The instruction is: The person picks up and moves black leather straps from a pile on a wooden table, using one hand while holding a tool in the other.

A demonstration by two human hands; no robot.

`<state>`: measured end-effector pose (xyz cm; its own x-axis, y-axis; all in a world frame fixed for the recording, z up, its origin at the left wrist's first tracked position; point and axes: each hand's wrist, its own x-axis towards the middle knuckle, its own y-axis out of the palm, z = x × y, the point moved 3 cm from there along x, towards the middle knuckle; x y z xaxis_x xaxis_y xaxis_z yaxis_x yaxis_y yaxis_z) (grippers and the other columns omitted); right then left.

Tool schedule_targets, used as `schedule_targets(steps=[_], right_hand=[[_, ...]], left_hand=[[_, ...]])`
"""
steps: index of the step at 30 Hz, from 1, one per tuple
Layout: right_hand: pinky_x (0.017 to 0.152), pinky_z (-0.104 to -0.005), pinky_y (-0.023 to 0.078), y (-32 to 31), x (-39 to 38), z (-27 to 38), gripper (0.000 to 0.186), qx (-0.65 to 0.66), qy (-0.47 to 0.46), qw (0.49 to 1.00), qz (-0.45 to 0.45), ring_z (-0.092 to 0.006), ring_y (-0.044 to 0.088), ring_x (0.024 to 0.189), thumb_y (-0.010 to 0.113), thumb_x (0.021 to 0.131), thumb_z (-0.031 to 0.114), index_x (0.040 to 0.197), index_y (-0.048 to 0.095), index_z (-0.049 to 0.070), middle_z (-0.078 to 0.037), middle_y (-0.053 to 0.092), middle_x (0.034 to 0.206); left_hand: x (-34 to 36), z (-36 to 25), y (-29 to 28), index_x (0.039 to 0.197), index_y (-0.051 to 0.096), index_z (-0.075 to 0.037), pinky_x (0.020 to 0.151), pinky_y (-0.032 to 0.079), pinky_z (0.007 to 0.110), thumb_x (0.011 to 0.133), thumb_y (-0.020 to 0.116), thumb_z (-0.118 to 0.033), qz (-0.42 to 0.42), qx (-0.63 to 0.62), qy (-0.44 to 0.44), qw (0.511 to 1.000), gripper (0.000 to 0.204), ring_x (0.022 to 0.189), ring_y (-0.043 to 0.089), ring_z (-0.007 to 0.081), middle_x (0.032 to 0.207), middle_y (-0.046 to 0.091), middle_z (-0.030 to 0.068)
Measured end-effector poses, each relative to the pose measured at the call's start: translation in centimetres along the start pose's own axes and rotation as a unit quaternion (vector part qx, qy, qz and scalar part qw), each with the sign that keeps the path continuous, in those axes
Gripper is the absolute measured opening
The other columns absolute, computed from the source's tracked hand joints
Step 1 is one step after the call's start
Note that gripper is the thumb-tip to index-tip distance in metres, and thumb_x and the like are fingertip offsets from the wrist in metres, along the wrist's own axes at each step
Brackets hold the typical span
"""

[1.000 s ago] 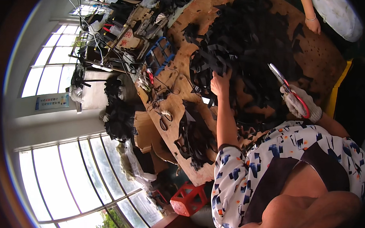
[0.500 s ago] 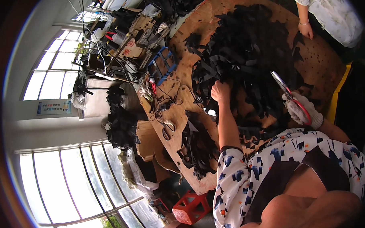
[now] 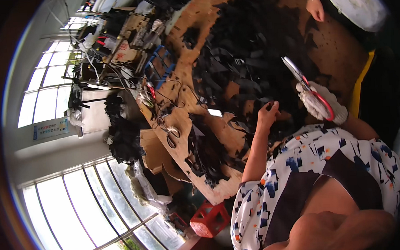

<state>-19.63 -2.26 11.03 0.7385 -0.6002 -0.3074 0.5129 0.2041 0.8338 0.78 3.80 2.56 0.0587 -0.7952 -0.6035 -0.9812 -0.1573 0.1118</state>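
On the table lies a large heap of black straps (image 3: 250,39), some with buckles. My left hand (image 3: 266,117), bare, is closed at the heap's near edge, thumb and fingertips pinched on a dark bit that looks like a black strap (image 3: 268,106). Most of that strap blends into the heap. In its white knitted glove, my right hand (image 3: 314,104) grips red-handled scissors (image 3: 298,74). Their blades point up and to the left, above the right part of the heap.
A phone-like white rectangle (image 3: 215,112), a second pair of scissors (image 3: 171,137) and a smaller black pile (image 3: 205,151) lie on the left of the wooden table (image 3: 220,192). Beyond are a blue frame (image 3: 159,67) and a red stool (image 3: 210,219). Another person's hand (image 3: 315,9) hangs at the far right.
My left hand has come back from the heap toward me and to the right, pinched. The scissors in my right hand stay raised. The whole view has shifted a little.
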Motion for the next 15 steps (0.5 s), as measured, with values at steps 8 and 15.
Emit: schedule_targets(steps=[8, 15], right_hand=[[0.035, -0.0185, 0.049, -2.9, 0.5, -0.4, 0.037, 0.047, -0.013, 0.997, 0.064, -0.0094, 0.058, 0.042, 0.05, 0.087, 0.04, 0.098, 0.045, 0.005, -0.003, 0.058, 0.062], [0.037, -0.0169, 0.048, -2.4, 0.3, -1.1, 0.037, 0.02, -0.013, 0.999, 0.042, -0.0077, 0.055, 0.042, 0.052, 0.086, 0.041, 0.098, 0.045, 0.007, -0.002, 0.055, 0.066]], left_hand=[[-2.4, -2.2, 1.6, 0.09, 0.062, -0.008, 0.065, 0.047, 0.035, 0.071, 0.064, -0.015, -0.141, 0.527, 0.276, 0.792, 0.021, 0.072, 0.06, 0.0301, 0.078, 0.06, 0.0082], [1.7, -1.5, 3.3, 0.102, 0.056, -0.011, 0.069, 0.044, 0.035, 0.061, 0.069, -0.01, -0.149, 0.672, 0.387, 0.614, 0.043, 0.084, 0.054, 0.0218, 0.109, 0.049, 0.0038]])
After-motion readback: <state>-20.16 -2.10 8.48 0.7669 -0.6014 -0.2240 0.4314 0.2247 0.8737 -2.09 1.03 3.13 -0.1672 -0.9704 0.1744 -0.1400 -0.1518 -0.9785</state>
